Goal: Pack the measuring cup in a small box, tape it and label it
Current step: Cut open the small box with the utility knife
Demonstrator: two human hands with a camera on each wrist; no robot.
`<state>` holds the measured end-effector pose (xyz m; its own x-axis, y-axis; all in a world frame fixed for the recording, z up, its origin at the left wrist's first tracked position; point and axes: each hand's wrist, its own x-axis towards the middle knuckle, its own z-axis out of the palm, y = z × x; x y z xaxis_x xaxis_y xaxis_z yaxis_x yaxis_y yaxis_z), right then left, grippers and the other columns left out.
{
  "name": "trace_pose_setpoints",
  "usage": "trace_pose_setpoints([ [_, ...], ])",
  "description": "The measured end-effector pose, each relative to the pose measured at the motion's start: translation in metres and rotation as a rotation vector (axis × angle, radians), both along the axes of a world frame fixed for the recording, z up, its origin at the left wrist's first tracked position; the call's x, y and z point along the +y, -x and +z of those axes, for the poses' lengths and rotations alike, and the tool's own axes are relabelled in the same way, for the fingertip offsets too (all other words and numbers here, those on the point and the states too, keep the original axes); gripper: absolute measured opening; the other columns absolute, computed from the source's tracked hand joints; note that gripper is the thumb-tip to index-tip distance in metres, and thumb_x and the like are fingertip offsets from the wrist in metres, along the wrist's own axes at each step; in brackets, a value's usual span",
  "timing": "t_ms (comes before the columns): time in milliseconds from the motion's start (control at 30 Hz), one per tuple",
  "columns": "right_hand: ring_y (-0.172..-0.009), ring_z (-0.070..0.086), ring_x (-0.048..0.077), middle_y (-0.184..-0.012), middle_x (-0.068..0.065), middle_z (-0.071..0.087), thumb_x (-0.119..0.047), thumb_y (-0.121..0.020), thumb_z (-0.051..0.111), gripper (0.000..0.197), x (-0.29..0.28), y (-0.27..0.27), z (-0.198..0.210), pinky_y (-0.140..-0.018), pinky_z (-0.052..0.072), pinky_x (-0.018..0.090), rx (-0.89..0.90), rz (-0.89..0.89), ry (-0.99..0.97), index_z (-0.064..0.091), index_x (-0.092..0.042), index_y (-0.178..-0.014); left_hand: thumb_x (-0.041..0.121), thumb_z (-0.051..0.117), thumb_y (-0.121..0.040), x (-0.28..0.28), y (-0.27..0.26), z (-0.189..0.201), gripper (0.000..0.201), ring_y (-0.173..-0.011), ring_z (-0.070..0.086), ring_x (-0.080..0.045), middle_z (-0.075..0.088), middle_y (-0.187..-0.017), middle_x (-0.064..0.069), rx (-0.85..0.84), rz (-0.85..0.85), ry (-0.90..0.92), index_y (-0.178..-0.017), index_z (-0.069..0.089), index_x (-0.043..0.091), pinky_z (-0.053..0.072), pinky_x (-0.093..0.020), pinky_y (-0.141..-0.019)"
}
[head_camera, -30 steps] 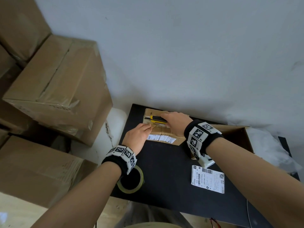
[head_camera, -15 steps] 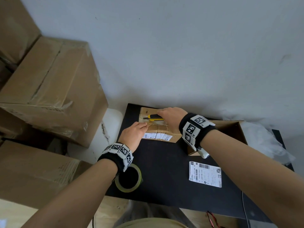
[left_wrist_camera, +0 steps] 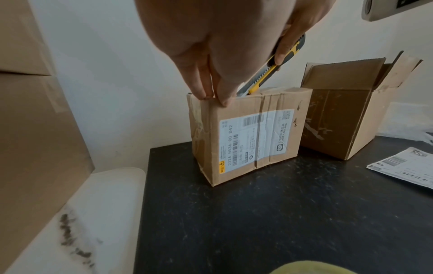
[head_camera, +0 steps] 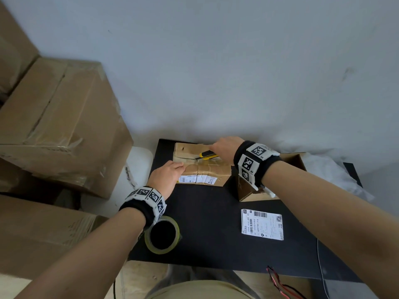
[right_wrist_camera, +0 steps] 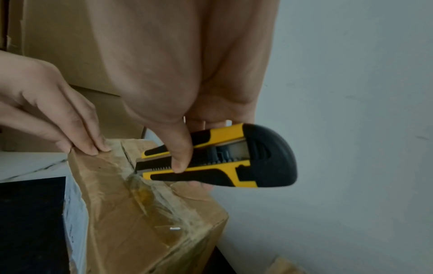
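Observation:
A small taped cardboard box [head_camera: 203, 169] with an old label stands at the back of the black table [head_camera: 211, 212]. My right hand [head_camera: 218, 148] grips a yellow and black utility knife [right_wrist_camera: 222, 163], thumb on its slider. The knife's tip sits at the tape seam on the box top [right_wrist_camera: 145, 213]. My left hand [head_camera: 179, 168] rests with straight fingers [left_wrist_camera: 211, 92] on the box's top left edge [left_wrist_camera: 253, 137], and the knife [left_wrist_camera: 264, 74] is just behind them. No measuring cup is in view.
An open empty-looking box [head_camera: 291, 160] stands right of the small one, with clear plastic wrap [head_camera: 328, 169] beyond it. A loose shipping label [head_camera: 262, 224] and a tape roll [head_camera: 162, 234] lie near the table's front. Large cartons [head_camera: 64, 126] are stacked at the left.
The knife tip has moved right, from the box's left end toward the middle of the top seam. My left hand has stayed on the box's left edge.

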<state>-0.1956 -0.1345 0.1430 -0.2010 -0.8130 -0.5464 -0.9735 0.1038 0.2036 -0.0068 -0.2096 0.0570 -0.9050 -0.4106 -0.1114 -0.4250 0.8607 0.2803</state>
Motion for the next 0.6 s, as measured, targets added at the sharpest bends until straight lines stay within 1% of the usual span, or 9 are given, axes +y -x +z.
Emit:
trace_pose_setpoints([
  [33, -0.084, 0.055, 0.025, -0.106, 0.008, 0.062, -0.007, -0.095, 0.047, 0.031, 0.001, 0.001, 0.001, -0.069, 0.043, 0.031, 0.005, 0.003, 0.001, 0.051, -0.011, -0.125, 0.001, 0.051, -0.089, -0.001, 0.000, 0.002, 0.042, -0.122, 0.047, -0.023, 0.052, -0.136, -0.005, -0.012, -0.005, 0.006, -0.131, 0.053, 0.009, 0.051, -0.040, -0.088],
  [133, -0.097, 0.059, 0.026, -0.110, 0.009, 0.061, -0.007, -0.096, 0.045, 0.029, 0.007, 0.004, 0.006, -0.071, 0.042, 0.030, 0.018, 0.019, -0.002, 0.051, -0.009, -0.125, 0.003, 0.048, -0.092, -0.002, 0.001, 0.005, 0.045, -0.125, 0.043, -0.020, 0.047, -0.140, -0.001, -0.059, -0.024, 0.036, -0.136, 0.048, 0.012, 0.049, -0.037, -0.091],
  [233, -0.102, 0.060, 0.026, -0.112, 0.009, 0.062, -0.006, -0.096, 0.046, 0.027, 0.016, 0.013, 0.010, -0.076, 0.045, 0.031, 0.053, 0.006, -0.016, 0.055, -0.008, -0.121, 0.004, 0.047, -0.092, -0.002, 0.002, 0.006, 0.047, -0.126, 0.042, -0.019, 0.045, -0.142, -0.001, -0.080, -0.023, 0.056, -0.137, 0.045, 0.013, 0.048, -0.035, -0.093],
  [300, -0.104, 0.060, 0.027, -0.114, 0.008, 0.063, -0.005, -0.094, 0.048, 0.026, 0.023, 0.022, 0.013, -0.081, 0.048, 0.033, 0.071, -0.020, -0.022, 0.057, -0.007, -0.119, 0.002, 0.050, -0.090, -0.002, 0.002, 0.006, 0.046, -0.123, 0.044, -0.022, 0.048, -0.139, -0.004, -0.070, -0.022, 0.061, -0.135, 0.048, 0.010, 0.050, -0.038, -0.090],
  [333, -0.104, 0.060, 0.027, -0.114, 0.008, 0.063, -0.004, -0.094, 0.048, 0.026, 0.026, 0.026, 0.014, -0.081, 0.048, 0.033, 0.071, -0.028, -0.025, 0.058, -0.007, -0.118, 0.001, 0.052, -0.088, -0.001, 0.003, 0.007, 0.045, -0.121, 0.047, -0.023, 0.050, -0.137, -0.005, -0.060, -0.025, 0.067, -0.133, 0.051, 0.009, 0.051, -0.039, -0.087],
  [400, -0.104, 0.060, 0.027, -0.114, 0.008, 0.063, -0.003, -0.094, 0.047, 0.027, 0.031, 0.031, 0.014, -0.079, 0.047, 0.033, 0.066, -0.035, -0.019, 0.058, -0.007, -0.118, 0.000, 0.057, -0.085, -0.001, 0.004, 0.007, 0.043, -0.117, 0.050, -0.025, 0.055, -0.131, -0.007, -0.048, -0.030, 0.080, -0.128, 0.055, 0.007, 0.053, -0.041, -0.082],
  [600, -0.104, 0.060, 0.026, -0.114, 0.008, 0.063, -0.004, -0.094, 0.048, 0.028, 0.038, 0.037, 0.013, -0.079, 0.048, 0.032, 0.060, -0.054, -0.021, 0.056, -0.009, -0.120, -0.001, 0.060, -0.082, 0.000, 0.006, 0.009, 0.040, -0.112, 0.051, -0.024, 0.057, -0.125, -0.008, -0.073, -0.023, 0.078, -0.122, 0.058, 0.006, 0.054, -0.039, -0.078],
])
